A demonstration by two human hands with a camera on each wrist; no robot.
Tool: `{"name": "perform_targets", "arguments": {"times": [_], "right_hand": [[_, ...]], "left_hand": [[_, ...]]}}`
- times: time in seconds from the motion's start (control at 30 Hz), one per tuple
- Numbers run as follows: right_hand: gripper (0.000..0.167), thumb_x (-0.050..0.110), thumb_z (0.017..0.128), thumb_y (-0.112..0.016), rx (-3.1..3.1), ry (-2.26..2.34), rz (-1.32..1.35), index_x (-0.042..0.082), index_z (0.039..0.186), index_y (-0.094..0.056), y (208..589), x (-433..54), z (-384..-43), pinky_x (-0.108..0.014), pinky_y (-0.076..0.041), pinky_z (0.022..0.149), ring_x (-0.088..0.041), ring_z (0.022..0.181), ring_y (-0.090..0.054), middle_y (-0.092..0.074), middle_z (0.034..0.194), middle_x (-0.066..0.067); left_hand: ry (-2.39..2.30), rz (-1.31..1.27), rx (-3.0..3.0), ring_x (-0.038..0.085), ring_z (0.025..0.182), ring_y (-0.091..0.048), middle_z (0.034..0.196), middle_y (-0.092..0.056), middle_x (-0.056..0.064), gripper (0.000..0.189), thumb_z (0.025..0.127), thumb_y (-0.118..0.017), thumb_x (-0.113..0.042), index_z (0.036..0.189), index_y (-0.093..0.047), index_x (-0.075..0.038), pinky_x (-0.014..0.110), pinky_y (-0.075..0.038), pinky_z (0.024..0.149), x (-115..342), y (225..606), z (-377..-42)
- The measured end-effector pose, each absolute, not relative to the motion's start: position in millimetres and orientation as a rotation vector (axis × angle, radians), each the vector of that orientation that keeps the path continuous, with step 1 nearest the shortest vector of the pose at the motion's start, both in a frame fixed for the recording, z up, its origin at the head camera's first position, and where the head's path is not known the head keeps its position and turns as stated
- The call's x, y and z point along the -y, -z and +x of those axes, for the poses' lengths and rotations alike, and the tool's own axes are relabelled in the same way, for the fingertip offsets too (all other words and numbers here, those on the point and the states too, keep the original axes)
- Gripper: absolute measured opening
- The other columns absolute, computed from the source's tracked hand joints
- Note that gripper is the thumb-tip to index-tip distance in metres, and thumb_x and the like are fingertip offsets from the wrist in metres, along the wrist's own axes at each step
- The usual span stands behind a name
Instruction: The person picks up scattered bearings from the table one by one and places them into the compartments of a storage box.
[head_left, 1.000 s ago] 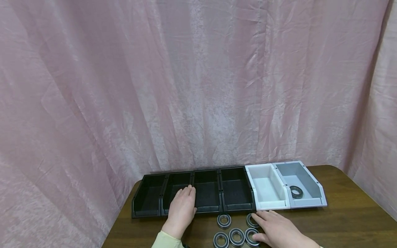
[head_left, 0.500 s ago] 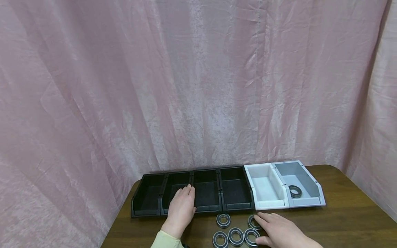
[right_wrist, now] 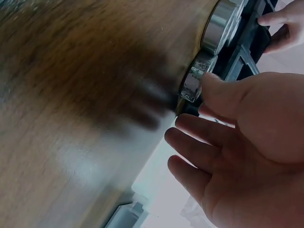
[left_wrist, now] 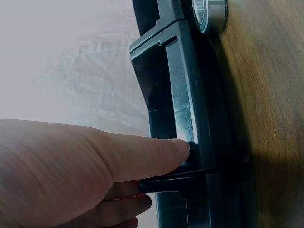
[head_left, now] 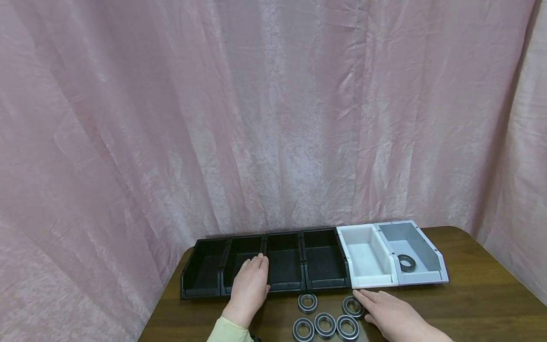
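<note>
In the head view my left hand (head_left: 249, 289) lies with its fingers straight along the wall between two black bins (head_left: 284, 262). Its thumb touches a bin's front lip in the left wrist view. My right hand (head_left: 391, 313) lies low over the wood beside a ball bearing (head_left: 353, 307), its fingertips right at the ring's edge. Seen from the right wrist, its fingers are loosely extended, with the thumb against a bearing (right_wrist: 194, 80). Several more bearings lie nearby: one alone near the bins (head_left: 307, 311) and a row (head_left: 325, 335) closer to me.
A white bin (head_left: 367, 254) and a grey bin (head_left: 442, 270) continue the row to the right. Another bearing (head_left: 407, 263) sits inside the grey one. Pink curtain (head_left: 278, 118) hangs behind the wooden table (head_left: 478, 294).
My right hand has drawn back to the right, uncovering the bearings it overlapped. The bearing at its fingertips has shifted slightly right. The left hand has stayed in place.
</note>
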State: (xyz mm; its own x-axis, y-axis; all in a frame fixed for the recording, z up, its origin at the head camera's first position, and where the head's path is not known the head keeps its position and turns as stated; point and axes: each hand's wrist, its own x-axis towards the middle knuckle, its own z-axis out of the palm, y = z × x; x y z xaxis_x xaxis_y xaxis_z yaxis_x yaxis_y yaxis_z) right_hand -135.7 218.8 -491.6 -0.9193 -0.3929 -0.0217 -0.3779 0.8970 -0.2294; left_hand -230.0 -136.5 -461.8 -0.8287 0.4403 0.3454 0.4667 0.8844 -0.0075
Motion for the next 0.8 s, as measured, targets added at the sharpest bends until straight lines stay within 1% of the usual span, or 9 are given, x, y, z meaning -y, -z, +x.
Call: {"name": "perform_targets", "arguments": {"times": [0.1, 0.3, 0.6, 0.8], "right_hand": [[0.059, 0.02, 0.097, -0.084, -2.961, 0.364, -0.58, 0.004, 0.151, -0.065, 491.5, -217.3, -138.1, -0.062, -0.055, 0.109, -0.04, 0.131, -0.067, -0.068, 0.149, -0.016], [0.065, 0.022, 0.092, -0.09, -2.905, 0.423, -0.473, 0.004, 0.15, -0.065, 492.2, -210.8, -141.2, -0.063, -0.053, 0.111, -0.039, 0.133, -0.065, -0.068, 0.149, -0.014], [0.062, 0.023, 0.093, -0.09, -2.983, 0.35, -0.63, 0.003, 0.146, -0.067, 495.6, -212.8, -143.4, -0.06, -0.057, 0.107, -0.04, 0.13, -0.066, -0.07, 0.143, -0.016], [0.061, 0.026, 0.093, -0.089, -2.974, 0.351, -0.615, 0.003, 0.145, -0.068, 497.5, -208.9, -144.8, -0.058, -0.056, 0.108, -0.038, 0.131, -0.066, -0.071, 0.142, -0.014]], "left_hand": [[0.113, -0.673, 2.713, 0.037, 0.131, -0.069, 0.143, -0.07, 0.024, 0.071, 0.077, -0.104, -0.016, 0.136, -0.071, 0.006, 0.053, -0.052, 0.117, 136.6, 461.6, -230.0], [0.115, -0.688, 2.713, 0.038, 0.13, -0.069, 0.143, -0.069, 0.025, 0.072, 0.076, -0.104, -0.016, 0.137, -0.071, 0.006, 0.053, -0.052, 0.116, 137.0, 461.7, -230.2], [0.111, -0.688, 2.707, 0.038, 0.131, -0.069, 0.143, -0.069, 0.024, 0.072, 0.076, -0.104, -0.016, 0.136, -0.071, 0.006, 0.053, -0.052, 0.116, 136.9, 461.2, -230.5], [0.123, -0.689, 2.71, 0.038, 0.131, -0.069, 0.144, -0.069, 0.025, 0.072, 0.076, -0.104, -0.014, 0.136, -0.071, 0.007, 0.054, -0.052, 0.116, 136.9, 460.5, -229.0]]}}
